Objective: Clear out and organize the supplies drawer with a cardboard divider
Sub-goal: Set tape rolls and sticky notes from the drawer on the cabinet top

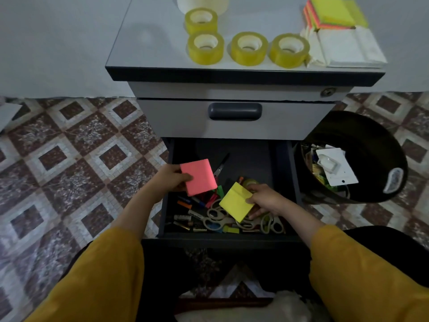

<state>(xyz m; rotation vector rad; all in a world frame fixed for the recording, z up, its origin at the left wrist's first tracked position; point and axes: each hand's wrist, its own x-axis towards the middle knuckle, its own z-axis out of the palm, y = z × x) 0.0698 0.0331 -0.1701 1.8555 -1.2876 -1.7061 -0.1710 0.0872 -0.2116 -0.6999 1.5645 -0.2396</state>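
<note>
Clearing under way — left hand [173, 180] grips a pink sticky-note pad [199, 177], right hand [264, 201] pinches a yellow pad [235, 202] over the open drawer [284, 182] — likely bound for the cabinet top [148, 43].

Black bin [371, 140] — patterned floor [69, 159]

I am holding one note pad [198, 176] in my left hand [171, 178] over the drawer's [250, 159] left side, and a second pad [235, 202] in my right hand [267, 201] over scissors [216, 217] lying along its front edge. Tape rolls [249, 48] are sitting near the cabinet top's [144, 43] front edge, with a note stack [332, 12] at its back right corner. A bin [371, 140] is standing right of the drawer.
</note>
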